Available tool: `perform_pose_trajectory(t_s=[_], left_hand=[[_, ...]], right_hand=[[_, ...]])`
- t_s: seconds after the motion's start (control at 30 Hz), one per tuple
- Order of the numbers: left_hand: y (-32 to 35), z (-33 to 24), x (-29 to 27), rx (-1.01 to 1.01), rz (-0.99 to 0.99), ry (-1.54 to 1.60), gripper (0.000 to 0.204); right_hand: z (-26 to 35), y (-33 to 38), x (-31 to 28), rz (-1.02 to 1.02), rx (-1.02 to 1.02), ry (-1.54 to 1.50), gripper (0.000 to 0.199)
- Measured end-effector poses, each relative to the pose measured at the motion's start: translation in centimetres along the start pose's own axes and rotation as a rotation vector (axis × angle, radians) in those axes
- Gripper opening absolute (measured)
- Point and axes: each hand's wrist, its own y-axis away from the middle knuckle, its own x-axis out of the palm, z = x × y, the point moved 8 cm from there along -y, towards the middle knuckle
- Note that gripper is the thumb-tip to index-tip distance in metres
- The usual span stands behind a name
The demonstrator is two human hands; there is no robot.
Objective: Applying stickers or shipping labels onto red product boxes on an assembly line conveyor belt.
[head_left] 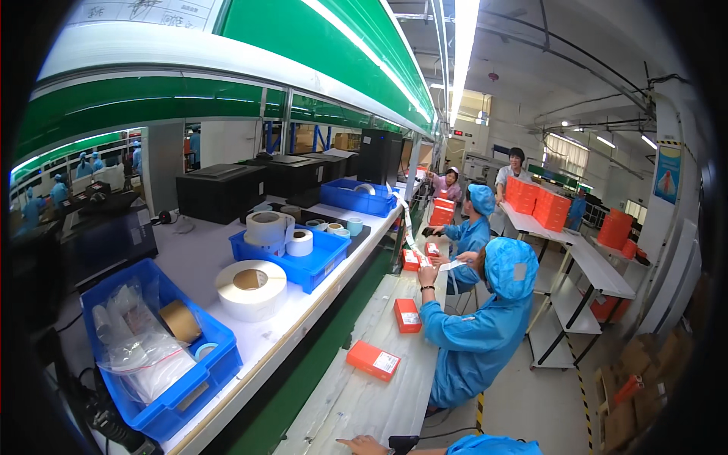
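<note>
Neither of my hands shows in the head view. A bare hand (364, 445) with a band at its wrist rests on the work surface at the lower edge, fingers toward the left. It appears to belong to a person in blue (493, 446), mostly cut off. Beside it is a small black device (403, 442). An orange box (373, 360) with a white label lies farther up the pale line (341, 398), and another orange box (407, 315) lies beyond. A co-worker in a blue cap and smock (485, 318) holds a white strip (453, 265) near more orange boxes.
To the left, a shelf carries a blue bin (220, 379) of plastic bags and tape, a large white label roll (252, 291), and a blue tray (322, 262) with rolls. Stacked orange boxes (550, 208) stand on a white rack (607, 269) at right. More people work farther along.
</note>
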Motion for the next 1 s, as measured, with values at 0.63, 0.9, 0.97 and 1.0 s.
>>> perform_pose_trajectory(t_s=[0.63, 0.9, 0.97, 1.0], left_hand=[[30.2, -10.7, 0.2, 0.388, 0.164, 0.418, 0.084], [28.0, -9.0, 1.4, 0.137, 0.358, 1.075, 0.034], [26.9, -12.0, -5.8, 0.148, 0.222, 1.099, 0.019], [26.7, -12.4, -6.9, 0.14, 0.264, 1.132, 0.02]], right_hand=[[12.7, 1.2, 12.7, 0.166, 0.601, -1.687, 0.047], [9.4, -3.6, 2.1, 0.37, 0.256, -1.084, 0.017], [10.3, -4.6, -0.3, 0.434, 0.233, -1.102, 0.016], [10.8, -4.8, -0.9, 0.474, 0.202, -1.113, 0.016]])
